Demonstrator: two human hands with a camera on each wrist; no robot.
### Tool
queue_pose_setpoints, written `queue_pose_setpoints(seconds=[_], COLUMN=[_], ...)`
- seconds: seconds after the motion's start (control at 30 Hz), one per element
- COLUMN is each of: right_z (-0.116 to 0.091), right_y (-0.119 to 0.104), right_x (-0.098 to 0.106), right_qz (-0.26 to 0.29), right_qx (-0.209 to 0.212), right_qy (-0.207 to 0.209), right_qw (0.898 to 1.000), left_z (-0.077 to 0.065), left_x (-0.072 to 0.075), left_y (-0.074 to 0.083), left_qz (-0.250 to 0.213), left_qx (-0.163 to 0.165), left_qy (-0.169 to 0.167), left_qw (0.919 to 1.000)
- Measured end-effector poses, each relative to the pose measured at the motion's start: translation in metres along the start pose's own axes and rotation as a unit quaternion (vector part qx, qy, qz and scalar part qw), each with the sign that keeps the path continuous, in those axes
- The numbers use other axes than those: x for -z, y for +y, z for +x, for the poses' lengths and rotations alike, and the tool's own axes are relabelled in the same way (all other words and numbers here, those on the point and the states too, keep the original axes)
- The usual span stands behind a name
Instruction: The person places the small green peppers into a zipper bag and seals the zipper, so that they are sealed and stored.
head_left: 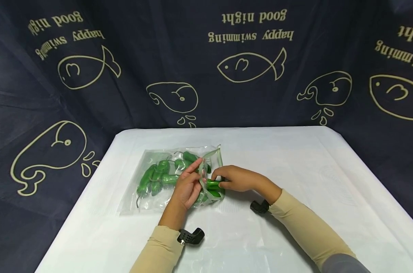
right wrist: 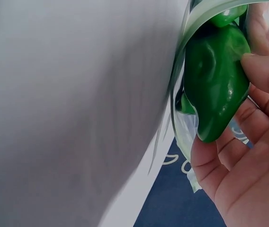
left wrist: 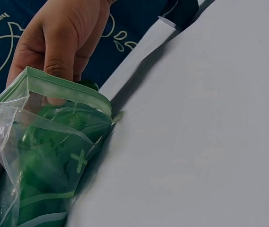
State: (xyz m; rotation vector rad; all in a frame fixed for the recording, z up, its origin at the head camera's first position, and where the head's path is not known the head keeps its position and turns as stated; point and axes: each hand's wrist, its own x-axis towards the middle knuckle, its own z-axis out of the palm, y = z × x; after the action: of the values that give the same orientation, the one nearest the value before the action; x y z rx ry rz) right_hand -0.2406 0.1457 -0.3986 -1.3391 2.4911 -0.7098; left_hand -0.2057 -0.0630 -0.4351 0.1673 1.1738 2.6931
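Observation:
A clear zip bag with a green-edged mouth lies on the table, its mouth toward the right. Several green peppers are inside it. My left hand grips the bag beside its mouth, index finger stretched out; in the left wrist view only a bit of this hand shows at the left edge. At the parted mouth, my right hand holds a green pepper between thumb and fingers. That pepper lies partly within the opening, its tapered end toward my palm. Another pepper sits just behind it.
The white-covered table extends around the bag. Behind it hangs a dark blue cloth with fish and whale drawings. A black wrist device is on my left wrist, and another on my right.

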Motion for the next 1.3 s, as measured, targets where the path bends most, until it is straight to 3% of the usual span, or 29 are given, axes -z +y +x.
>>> queue_pose_setpoints(seconds=[0.43, 0.73, 1.03, 1.3], right_z=[0.004, 0.007, -0.003, -0.01], right_y=[0.001, 0.0, 0.003, 0.005], right_x=[-0.002, -0.004, 0.001, 0.005], right_qz=[0.01, 0.019, 0.039, -0.002], right_qx=[-0.01, -0.003, 0.006, 0.014], right_qy=[0.003, 0.033, -0.011, -0.013], right_qw=[1.0, 0.999, 0.999, 1.0], left_z=[0.002, 0.001, 0.0, 0.001], left_x=[0.0, 0.001, 0.0, 0.001], left_y=[-0.001, -0.001, -0.002, -0.002], left_qz=[-0.007, -0.004, -0.007, -0.002], left_qx=[0.0, 0.003, -0.002, -0.002], left_qy=[0.007, 0.007, 0.009, 0.007], left_qw=[0.9999, 1.0, 0.9999, 1.0])
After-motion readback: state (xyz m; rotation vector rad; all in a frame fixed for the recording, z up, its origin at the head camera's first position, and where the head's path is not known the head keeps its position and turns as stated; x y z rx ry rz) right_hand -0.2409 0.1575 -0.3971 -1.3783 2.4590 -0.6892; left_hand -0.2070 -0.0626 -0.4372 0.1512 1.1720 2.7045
